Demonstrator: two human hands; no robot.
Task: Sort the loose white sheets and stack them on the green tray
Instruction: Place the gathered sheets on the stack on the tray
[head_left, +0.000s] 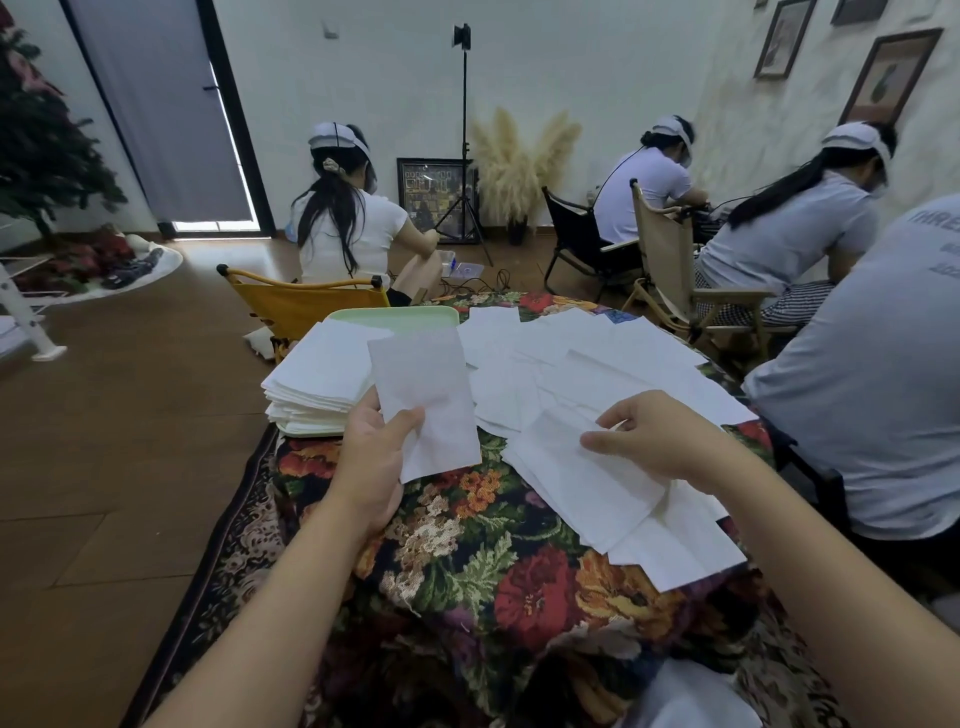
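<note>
A pale green tray (400, 315) lies at the table's far left with a thick stack of white sheets (317, 376) on it. My left hand (376, 449) holds one white sheet (426, 400) upright, thumb pinching its lower edge, just right of the stack. Several loose white sheets (597, 374) lie spread over the floral tablecloth (467, 551) to the right. My right hand (654, 434) rests over the near part of that spread, its fingers curled on the edge of a loose sheet (576, 483).
A person in a grey shirt (872, 374) sits close at the table's right edge. A yellow folding chair (306, 304) stands just behind the tray. Other seated people, wooden chairs and a light stand (464, 156) fill the room beyond. Brown wood floor (104, 441) lies left.
</note>
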